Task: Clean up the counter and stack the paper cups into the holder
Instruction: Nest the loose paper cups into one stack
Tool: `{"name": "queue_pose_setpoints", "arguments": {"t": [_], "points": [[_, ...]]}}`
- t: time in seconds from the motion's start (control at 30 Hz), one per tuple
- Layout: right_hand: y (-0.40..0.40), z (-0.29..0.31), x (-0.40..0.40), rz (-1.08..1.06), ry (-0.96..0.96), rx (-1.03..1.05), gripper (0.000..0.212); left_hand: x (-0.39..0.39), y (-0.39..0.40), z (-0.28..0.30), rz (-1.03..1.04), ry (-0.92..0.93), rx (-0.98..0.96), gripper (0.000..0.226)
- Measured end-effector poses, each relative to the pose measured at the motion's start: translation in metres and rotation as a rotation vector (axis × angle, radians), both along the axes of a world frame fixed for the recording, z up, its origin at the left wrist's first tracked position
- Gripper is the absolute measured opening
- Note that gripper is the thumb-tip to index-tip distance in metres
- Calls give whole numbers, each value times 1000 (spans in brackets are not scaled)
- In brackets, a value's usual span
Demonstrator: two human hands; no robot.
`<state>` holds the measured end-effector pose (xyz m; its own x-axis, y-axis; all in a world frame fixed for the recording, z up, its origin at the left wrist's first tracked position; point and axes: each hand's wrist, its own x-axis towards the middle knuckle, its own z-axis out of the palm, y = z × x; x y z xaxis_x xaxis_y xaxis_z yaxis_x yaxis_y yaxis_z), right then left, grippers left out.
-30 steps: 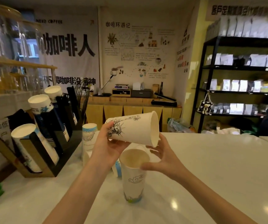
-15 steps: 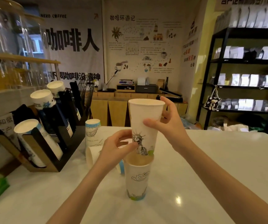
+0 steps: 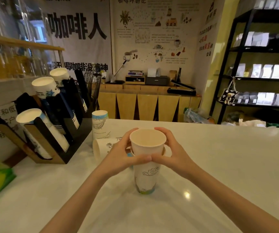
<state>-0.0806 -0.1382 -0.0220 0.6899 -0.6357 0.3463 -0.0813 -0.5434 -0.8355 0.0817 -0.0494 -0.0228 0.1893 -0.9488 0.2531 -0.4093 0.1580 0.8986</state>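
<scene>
Pressing in from both sides, the left hand [image 3: 118, 154] and right hand [image 3: 174, 153] wrap around the top cup [image 3: 148, 143], thumbs meeting at the front, each closed on its wall. That cup sits partway inside the bottom cup [image 3: 146, 179], which stands upright on the white counter [image 3: 219, 165]; the lower rim shows just under the fingers, so the nesting looks unfinished. Squeezing too hard could crease the thin paper or jam the two together crooked, and an off-centre push could tip the tall pair over. Just behind the left hand a cup on its side [image 3: 101, 146] lies on the counter, with a standing cup [image 3: 100, 124] beyond it; a stray elbow or a toppling stack could send the lying one rolling. Farther left, the holder [image 3: 56, 148] slants back with cup stacks in its slots.
</scene>
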Motion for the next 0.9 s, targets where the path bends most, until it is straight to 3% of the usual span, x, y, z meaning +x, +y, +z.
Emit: {"name": "queue_pose_setpoints", "arguments": {"t": [0.23,0.43,0.57,0.67,0.77,0.9], "points": [[-5,-14,-8,77,67,-64,86,2,0,-3,4,-34,45,88],[-20,-14,-3,67,-18,122,74,4,-5,-5,20,-26,71,100],[-37,-8,1,-73,-90,137,54,8,-8,2,135,-8,-7,60],[-53,-16,4,-217,-53,125,40,21,-10,-1,421,-217,-127,47],[-64,-27,9,-241,50,161,52,40,-12,-14,587,-400,-93,60],[-80,-38,19,-193,199,262,75,69,-12,-32,689,-330,58,90]]}}
